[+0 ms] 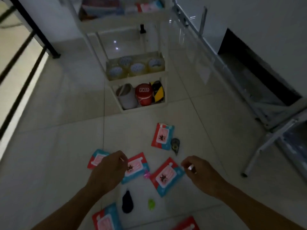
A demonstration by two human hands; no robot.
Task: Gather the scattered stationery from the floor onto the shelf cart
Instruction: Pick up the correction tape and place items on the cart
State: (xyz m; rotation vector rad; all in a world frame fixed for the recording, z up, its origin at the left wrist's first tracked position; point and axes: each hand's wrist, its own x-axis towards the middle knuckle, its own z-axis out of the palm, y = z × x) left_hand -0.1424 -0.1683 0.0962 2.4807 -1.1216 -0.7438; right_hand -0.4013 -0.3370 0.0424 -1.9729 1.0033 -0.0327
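Several red-and-blue stationery packs lie scattered on the tiled floor, one far (162,136), one under my left hand (137,168), one by my right hand (166,176), one at the left (97,158). A grey correction-tape dispenser (175,146) lies beside the far pack. A black oval item (127,202), a small green item (151,204) and a pink clip (147,174) lie between the packs. My left hand (109,170) and my right hand (197,171) hover above the packs with loosely curled fingers, holding nothing. The white shelf cart (142,109) stands beyond.
The cart's lower tiers hold clear tape rolls (137,68), a red roll (143,95), a white roll and a yellow-black roll. More packs lie at the bottom edge (106,218). A metal frame with legs (259,150) stands at the right. A black-framed rail runs along the left.
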